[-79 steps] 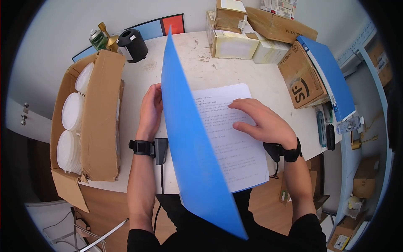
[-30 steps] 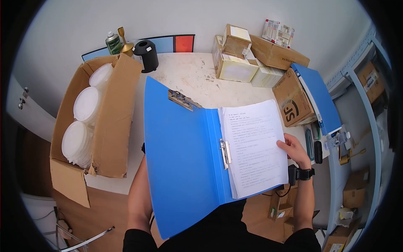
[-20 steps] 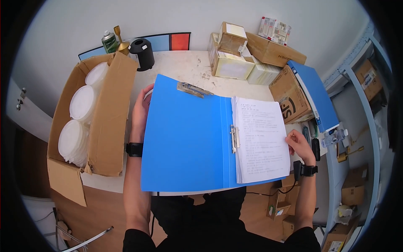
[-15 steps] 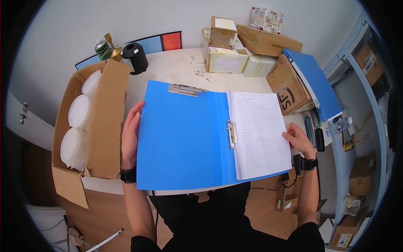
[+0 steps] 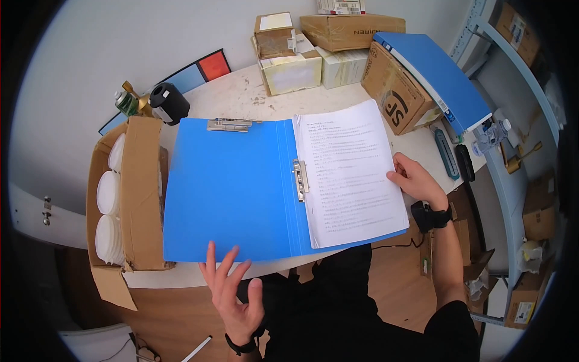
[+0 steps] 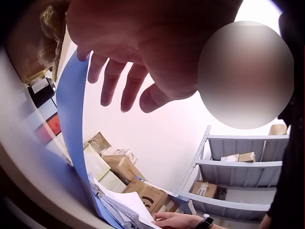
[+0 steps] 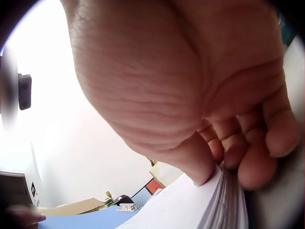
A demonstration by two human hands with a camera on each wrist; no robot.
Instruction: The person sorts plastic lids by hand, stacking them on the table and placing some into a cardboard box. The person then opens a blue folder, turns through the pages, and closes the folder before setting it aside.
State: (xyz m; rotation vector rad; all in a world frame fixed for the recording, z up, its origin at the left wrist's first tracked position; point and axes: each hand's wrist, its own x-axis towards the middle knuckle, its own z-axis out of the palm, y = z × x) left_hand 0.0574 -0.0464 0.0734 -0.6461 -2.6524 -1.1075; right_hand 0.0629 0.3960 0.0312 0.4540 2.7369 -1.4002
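A blue folder [image 5: 235, 193] lies spread flat on the white table, a metal clip [image 5: 232, 125] at the top of its left cover. Its right side carries a thick stack of printed sheets [image 5: 356, 175] under a metal fastener [image 5: 300, 180]. The left hand [image 5: 235, 295] hovers palm up at the folder's lower left edge, fingers spread and holding nothing. At the stack's right edge, the right hand [image 5: 419, 181] pinches the sheets; in the right wrist view its thumb rests on top of the paper [image 7: 190, 200], with curled fingers [image 7: 257, 167] beside the edge.
Left of the folder stands a cardboard box [image 5: 142, 193] with white round lids [image 5: 108, 193]. Behind are a black cylinder [image 5: 169, 104] and stacked boxes [image 5: 292, 72]. To the right are an SF box [image 5: 398, 90], another blue folder [image 5: 431, 75] and a teal tool [image 5: 446, 154].
The folder's left cover has come down from upright to flat. The left hand has moved from the cover's left side to below its lower edge. The right hand has gone to the stack's right edge.
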